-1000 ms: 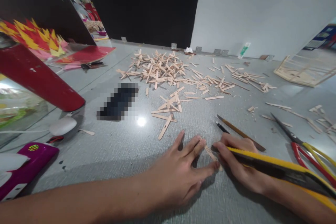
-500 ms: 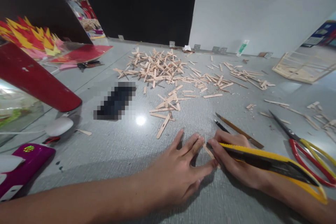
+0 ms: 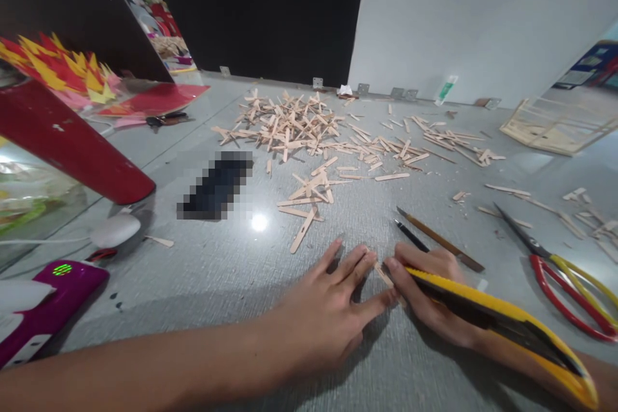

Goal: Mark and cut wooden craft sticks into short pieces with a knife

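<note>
Fingers spread, my left hand holds a small wooden craft stick down on the grey table, its fingertips at the far end and thumb at the near end. My right hand is closed around a yellow and black utility knife, whose handle reaches back over my wrist. The knife's tip end is at the stick, but the blade is mostly hidden by my fingers. Just beyond my right hand lie a black pen-like tool and a thin brown pointed tool.
A heap of craft sticks lies toward the back, with loose sticks nearer. Scissors with red and yellow handles lie at right, below a stick frame. At left are a red tube, a white mouse-like object and a purple device.
The rear of the utility knife's handle has swung down a little toward me. My left hand stays on the stick, and the view has shifted slightly.
</note>
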### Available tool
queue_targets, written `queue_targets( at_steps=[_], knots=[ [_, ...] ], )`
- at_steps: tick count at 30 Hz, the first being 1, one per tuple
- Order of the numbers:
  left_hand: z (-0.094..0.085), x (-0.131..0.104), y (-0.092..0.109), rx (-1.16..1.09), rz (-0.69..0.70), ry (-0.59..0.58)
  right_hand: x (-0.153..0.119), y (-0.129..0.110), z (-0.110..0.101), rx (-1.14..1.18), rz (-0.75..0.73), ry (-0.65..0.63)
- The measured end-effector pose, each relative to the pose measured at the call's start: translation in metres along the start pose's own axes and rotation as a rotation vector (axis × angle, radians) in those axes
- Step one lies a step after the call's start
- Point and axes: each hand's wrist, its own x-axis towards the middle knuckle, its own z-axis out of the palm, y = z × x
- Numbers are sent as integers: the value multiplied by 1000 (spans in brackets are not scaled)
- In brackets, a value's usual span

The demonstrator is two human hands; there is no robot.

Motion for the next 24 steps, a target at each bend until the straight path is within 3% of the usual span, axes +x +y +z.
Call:
queue_targets(
  at_steps=[24],
  knots=[
    [4, 0, 1, -27, 9, -51, 5, -2, -6, 77, 134, -40]
  ],
)
